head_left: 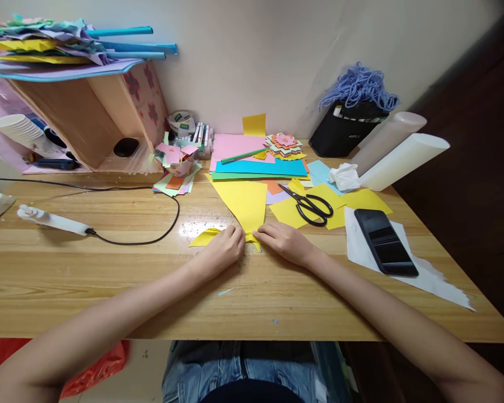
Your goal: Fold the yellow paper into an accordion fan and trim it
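Note:
Near the middle of the desk, a sheet of yellow paper [246,201] is gathered and creased at its lower end. My left hand [228,244] is closed on the creased part, and a folded yellow flap [204,238] sticks out to its left. From the other side my right hand [283,240] pinches the same paper, its fingertips close to those of my left. Between the hands a narrow pleated strip shows, with a small pointed end below. Black-handled scissors [313,207] lie on loose yellow sheets [285,211] just right of the paper.
Behind are stacked coloured sheets [260,168], a green pencil [243,156] and a layered paper flower [283,143]. A phone [384,240] rests on white paper at right, before two rolls [405,162]. A black cable [163,240] runs to a white stick-shaped device [52,220] at left.

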Available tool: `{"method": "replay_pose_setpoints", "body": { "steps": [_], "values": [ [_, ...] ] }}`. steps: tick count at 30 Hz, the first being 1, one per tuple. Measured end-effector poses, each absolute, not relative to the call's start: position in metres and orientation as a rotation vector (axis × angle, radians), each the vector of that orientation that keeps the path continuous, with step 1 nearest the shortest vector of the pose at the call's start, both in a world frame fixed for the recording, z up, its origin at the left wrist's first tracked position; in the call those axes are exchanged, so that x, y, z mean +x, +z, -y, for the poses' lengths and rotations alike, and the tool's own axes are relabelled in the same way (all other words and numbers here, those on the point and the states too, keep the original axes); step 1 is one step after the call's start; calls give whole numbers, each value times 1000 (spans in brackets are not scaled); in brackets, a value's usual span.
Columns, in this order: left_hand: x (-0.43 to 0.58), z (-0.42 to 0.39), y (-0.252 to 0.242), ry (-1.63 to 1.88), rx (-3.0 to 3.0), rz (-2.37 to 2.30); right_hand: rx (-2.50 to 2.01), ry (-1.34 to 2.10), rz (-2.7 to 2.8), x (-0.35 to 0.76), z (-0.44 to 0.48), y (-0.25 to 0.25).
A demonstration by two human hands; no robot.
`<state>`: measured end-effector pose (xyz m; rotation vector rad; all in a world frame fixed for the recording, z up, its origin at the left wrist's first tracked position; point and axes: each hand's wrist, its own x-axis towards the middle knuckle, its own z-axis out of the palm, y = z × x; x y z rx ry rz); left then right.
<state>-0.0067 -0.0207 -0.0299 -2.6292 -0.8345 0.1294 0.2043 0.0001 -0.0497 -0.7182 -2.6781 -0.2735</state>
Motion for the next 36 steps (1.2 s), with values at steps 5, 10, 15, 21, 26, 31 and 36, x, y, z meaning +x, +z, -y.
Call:
{"method": "replay_pose_setpoints", "body": {
  "steps": [5, 10, 15, 21, 26, 31, 36],
  "values": [
    [-1, 35, -38, 141, -2511, 982, -759, -260, 2670, 205, 6, -49],
    [-1, 45, -44, 89, -2352, 1051, -758, -277, 2670, 207, 8, -50],
    [-3, 53, -46, 178, -2227, 1108, -770, -293, 2653, 215, 11, -52],
    [-2, 55, -41, 274, -2254, 1295, -822, -338, 2618, 227, 16, -53],
    [-4, 56, -42, 365, -2233, 1523, -861, -342, 2596, 237, 21, -54],
    [-6, 54, -41, 381, -2273, 1658, -974, -323, 2569, 251, 29, -59],
    [-5, 53, -40, 415, -2262, 1664, -1053, -325, 2534, 269, 35, -64]
  ]
}}
